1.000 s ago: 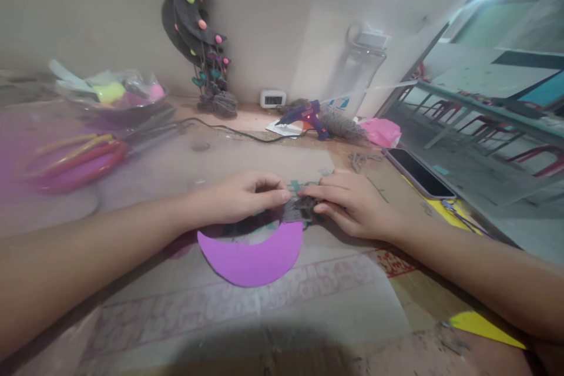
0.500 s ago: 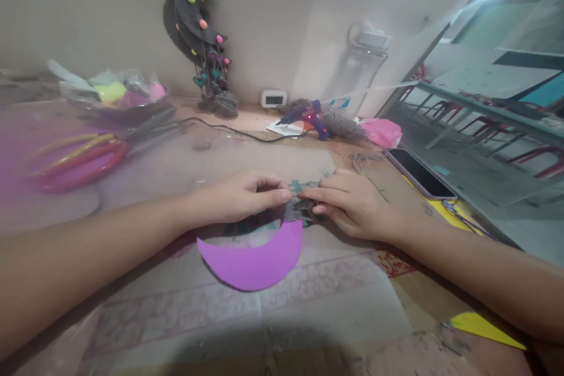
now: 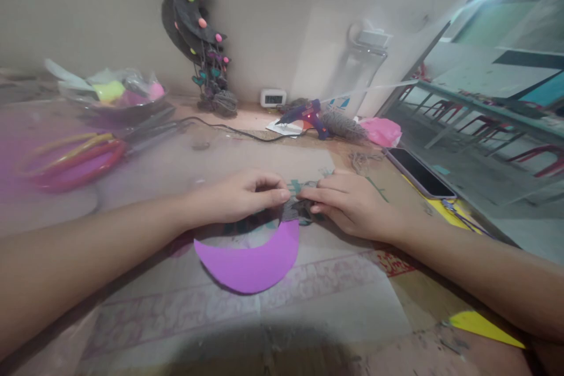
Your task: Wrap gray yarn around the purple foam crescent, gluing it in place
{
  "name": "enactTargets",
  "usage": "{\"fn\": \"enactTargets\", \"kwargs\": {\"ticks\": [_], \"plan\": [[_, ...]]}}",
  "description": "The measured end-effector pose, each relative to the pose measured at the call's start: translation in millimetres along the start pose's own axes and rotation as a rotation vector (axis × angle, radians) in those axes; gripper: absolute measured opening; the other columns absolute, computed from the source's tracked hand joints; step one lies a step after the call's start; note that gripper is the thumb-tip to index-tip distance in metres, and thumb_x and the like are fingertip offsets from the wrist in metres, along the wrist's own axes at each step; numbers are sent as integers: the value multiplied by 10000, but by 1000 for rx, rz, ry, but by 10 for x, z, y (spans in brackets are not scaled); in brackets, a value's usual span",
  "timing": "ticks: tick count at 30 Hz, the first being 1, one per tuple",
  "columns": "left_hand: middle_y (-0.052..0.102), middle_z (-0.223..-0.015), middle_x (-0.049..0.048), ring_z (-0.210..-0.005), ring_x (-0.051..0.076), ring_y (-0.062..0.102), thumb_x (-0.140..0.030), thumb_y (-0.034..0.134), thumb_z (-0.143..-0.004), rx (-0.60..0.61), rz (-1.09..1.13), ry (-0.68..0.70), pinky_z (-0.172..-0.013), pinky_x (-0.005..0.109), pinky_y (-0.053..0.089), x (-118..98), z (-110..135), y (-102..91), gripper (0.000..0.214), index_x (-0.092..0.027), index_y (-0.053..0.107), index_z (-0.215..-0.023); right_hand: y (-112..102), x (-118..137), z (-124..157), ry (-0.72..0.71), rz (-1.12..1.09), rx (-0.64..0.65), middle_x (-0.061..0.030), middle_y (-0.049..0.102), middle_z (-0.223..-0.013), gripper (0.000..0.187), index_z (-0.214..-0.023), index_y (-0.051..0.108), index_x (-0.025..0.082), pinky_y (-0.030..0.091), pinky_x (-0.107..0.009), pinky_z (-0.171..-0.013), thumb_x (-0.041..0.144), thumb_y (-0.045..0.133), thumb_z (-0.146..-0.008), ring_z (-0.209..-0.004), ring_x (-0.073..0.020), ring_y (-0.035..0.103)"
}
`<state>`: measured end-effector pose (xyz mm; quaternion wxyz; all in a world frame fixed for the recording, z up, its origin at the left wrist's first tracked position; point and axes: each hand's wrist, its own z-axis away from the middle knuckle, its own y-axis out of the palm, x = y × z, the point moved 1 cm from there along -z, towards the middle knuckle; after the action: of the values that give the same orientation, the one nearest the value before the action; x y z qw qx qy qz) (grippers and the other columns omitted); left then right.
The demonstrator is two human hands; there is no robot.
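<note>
A purple crescent cutout (image 3: 253, 264) lies on the table, its right horn wrapped in grey yarn (image 3: 289, 211). At the top of that wrapped horn, my left hand (image 3: 249, 195) is closed in a pinch, thumb against fingers. My right hand (image 3: 355, 204) comes in from the other side, fingers bent and closed on the grey yarn beside the horn. The very tip of the crescent is hidden between the two hands.
Behind the hands are a blue glue gun (image 3: 304, 114), a grey yarn skein (image 3: 341, 124) and a small digital clock (image 3: 273, 97). A phone (image 3: 420, 173) lies right; red-and-yellow-handled scissors (image 3: 83, 170) lie left. A decorated grey crescent (image 3: 187, 17) hangs on the wall.
The purple crescent has shifted slightly left. Both hands stay nearly in place, with fingers still at the yarn-wrapped horn.
</note>
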<state>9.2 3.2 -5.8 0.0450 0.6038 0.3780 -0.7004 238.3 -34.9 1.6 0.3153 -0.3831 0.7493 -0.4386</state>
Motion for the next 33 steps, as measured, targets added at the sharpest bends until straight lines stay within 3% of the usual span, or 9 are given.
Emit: {"fn": "enactTargets", "kwargs": {"ticks": [9, 17, 24, 33], "plan": [[581, -703, -7, -621, 114, 509, -476, 476, -916, -12, 10, -38, -561, 224, 382, -37, 4, 3, 353, -163, 574, -786, -25, -16, 26, 125, -131, 6, -52, 641, -748, 382, -1110, 625, 133, 358, -271, -634, 364, 336, -1015, -685, -153, 548], [611, -731, -11, -663, 122, 543, -458, 482, -920, -31, 5, -43, -599, 229, 392, -41, 2, -2, 329, -166, 594, -819, -52, -42, 45, 125, -132, 22, -67, 659, -794, 345, -1121, 625, 121, 363, -279, -657, 330, 379, -1001, -708, -159, 548], [622, -731, -8, -656, 123, 543, -466, 489, -917, -29, 12, -34, -598, 229, 392, -40, 12, -3, 335, -166, 603, -821, -100, -23, 8, 108, -82, 58, -46, 626, -708, 358, -1092, 648, 131, 352, -279, -636, 324, 359, -1008, -666, -154, 532], [610, -715, -11, -631, 107, 514, -436, 493, -926, -21, 22, -38, -573, 220, 371, -46, 9, -1, 316, -164, 600, -807, -50, -29, 18, 46, -69, -2, -38, 609, -694, 310, -1072, 649, 111, 342, -276, -627, 291, 411, -988, -656, -149, 519]]}}
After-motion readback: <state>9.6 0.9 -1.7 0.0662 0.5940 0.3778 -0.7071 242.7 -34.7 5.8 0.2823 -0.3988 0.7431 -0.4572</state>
